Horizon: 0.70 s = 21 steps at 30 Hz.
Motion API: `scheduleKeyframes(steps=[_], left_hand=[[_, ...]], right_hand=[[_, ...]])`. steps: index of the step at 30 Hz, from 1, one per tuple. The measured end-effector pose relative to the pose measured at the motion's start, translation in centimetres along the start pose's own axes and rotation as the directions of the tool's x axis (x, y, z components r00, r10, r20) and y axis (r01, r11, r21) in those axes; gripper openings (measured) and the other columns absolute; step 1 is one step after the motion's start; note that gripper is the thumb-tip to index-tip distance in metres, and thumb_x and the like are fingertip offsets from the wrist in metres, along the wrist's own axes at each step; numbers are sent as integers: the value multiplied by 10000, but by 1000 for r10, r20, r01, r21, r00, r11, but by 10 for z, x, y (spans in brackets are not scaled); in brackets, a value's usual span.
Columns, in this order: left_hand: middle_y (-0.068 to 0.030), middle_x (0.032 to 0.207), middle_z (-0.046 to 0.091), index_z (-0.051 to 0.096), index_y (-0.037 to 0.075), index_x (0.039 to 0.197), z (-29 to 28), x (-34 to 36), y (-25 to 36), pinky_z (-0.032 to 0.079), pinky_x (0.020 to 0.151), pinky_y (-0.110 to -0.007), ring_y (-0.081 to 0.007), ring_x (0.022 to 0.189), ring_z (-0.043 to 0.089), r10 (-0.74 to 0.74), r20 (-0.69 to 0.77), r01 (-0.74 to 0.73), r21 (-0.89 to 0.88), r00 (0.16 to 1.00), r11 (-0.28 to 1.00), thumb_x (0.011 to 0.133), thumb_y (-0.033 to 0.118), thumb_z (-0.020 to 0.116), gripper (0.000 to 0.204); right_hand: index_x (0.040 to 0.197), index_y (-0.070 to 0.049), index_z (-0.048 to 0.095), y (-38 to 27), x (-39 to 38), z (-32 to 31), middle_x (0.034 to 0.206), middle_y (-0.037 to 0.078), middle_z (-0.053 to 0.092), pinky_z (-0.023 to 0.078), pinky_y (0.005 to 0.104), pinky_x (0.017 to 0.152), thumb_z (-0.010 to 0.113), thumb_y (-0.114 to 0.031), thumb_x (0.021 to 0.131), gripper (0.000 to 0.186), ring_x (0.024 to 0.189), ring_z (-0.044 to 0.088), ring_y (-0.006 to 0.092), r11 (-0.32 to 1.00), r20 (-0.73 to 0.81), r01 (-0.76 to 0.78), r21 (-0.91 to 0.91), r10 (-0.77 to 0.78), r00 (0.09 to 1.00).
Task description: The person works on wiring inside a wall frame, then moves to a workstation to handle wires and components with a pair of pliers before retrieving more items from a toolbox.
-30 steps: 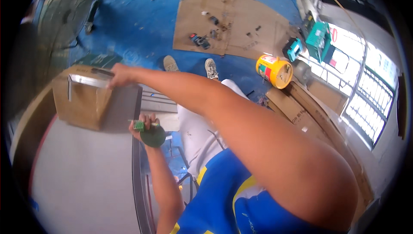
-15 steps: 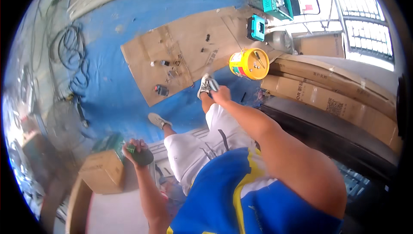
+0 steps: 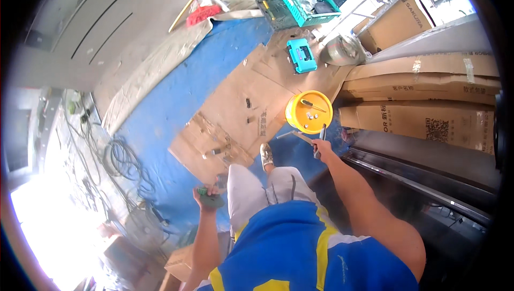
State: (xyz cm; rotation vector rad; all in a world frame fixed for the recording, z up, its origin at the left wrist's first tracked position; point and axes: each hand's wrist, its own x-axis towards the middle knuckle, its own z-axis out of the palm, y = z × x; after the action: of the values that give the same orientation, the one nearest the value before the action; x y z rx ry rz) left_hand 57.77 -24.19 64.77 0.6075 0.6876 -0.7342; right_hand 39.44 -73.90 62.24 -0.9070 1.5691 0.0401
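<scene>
My left hand [image 3: 206,197] is at lower centre, closed on a dark green object [image 3: 214,200], too small to identify. My right hand [image 3: 321,147] is right of centre, closed around metal pieces [image 3: 317,152], including thin bars that stick out past my fist; their kind is unclear. Just beyond it stands a yellow bucket [image 3: 293,110] with a screwdriver [image 3: 318,108] and several small pieces on its lid.
Cardboard sheets [image 3: 230,109] lie over a blue floor covering [image 3: 155,119]. Ahead are a teal toolbox [image 3: 301,54], teal crate [image 3: 329,10], red broom [image 3: 203,13] and ladder [image 3: 369,7]. Long cartons [image 3: 401,114] line the right; cables [image 3: 120,162] coil at left.
I have turned rightward and stepped away from the box and grey surface. My right hand has lifted the metal pieces from the box top and now holds them near the bucket.
</scene>
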Motion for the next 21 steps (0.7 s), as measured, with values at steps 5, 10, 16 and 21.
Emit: scheduleKeyframes(steps=[5,10,16,21], left_hand=[[-14,596,450,608,99,761,85,62,34,465,547,-354,-199,631,479,-80,60,75,73,995,995,928,508,412,483],[-44,567,503,595,91,661,67,128,69,448,514,-352,-231,556,508,-178,-180,206,152,967,967,905,556,398,561],[-51,555,509,567,127,626,151,264,107,454,511,-388,-243,517,507,-369,-155,395,206,916,895,871,659,372,617],[-50,493,424,507,107,671,300,348,165,406,434,-359,-226,438,440,-178,-235,267,429,956,863,961,505,359,514]], right_hand=[[716,5,619,-8,24,-4,579,73,566,438,331,461,668,-114,799,153,460,544,186,988,-114,-39,148,57,992],[810,48,619,-51,23,26,628,80,575,452,335,455,678,-107,813,165,529,579,178,999,-252,-21,-50,7,968],[870,84,621,-74,127,2,757,160,658,491,401,542,693,-138,738,268,612,635,265,998,-620,50,32,-19,785],[638,-54,576,-267,115,76,579,62,559,418,321,447,624,-118,803,184,487,544,160,941,-414,164,295,-29,910]])
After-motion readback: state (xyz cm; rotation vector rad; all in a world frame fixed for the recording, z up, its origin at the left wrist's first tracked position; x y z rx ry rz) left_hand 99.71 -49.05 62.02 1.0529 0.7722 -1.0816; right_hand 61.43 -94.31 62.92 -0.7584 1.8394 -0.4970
